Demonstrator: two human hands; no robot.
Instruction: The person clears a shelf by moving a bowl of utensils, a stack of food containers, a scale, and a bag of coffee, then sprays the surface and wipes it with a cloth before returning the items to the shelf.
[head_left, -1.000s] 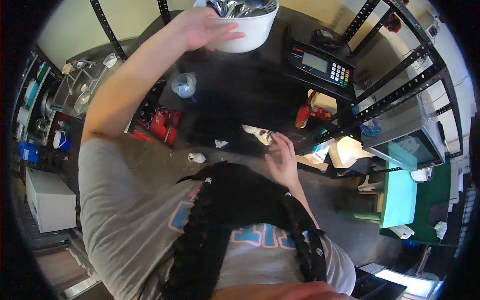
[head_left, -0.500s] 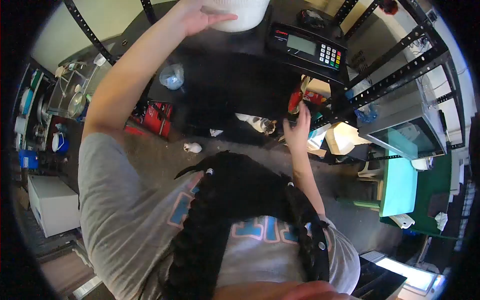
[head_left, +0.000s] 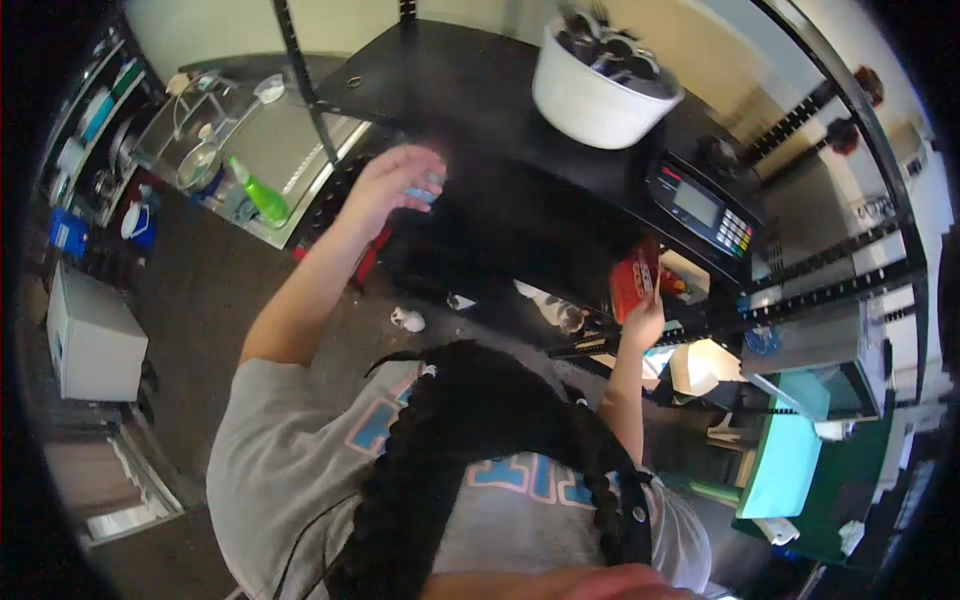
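My left hand (head_left: 395,185) is over the left part of the black shelf unit, fingers curled around a small translucent bluish bundle (head_left: 424,194) that looks like crumpled plastic. Most of this bundle is hidden by the fingers. On the right, my right hand (head_left: 643,322) grips the lower edge of a red packet (head_left: 632,285) with pale lettering, beside the lower shelf. A white tub (head_left: 605,105) full of forks and spoons stands on the black top shelf (head_left: 450,75), apart from both hands.
A black keypad device with a display (head_left: 700,205) sits at the top shelf's right edge. Two cats are on the floor below, a white one (head_left: 408,319) and a patched one (head_left: 550,305). A green bottle (head_left: 260,195) stands by the sink counter at left.
My left hand has left the white tub, which now rests on the top shelf, and has closed around the bluish bundle. My right hand has taken hold of the red packet. The view has shifted.
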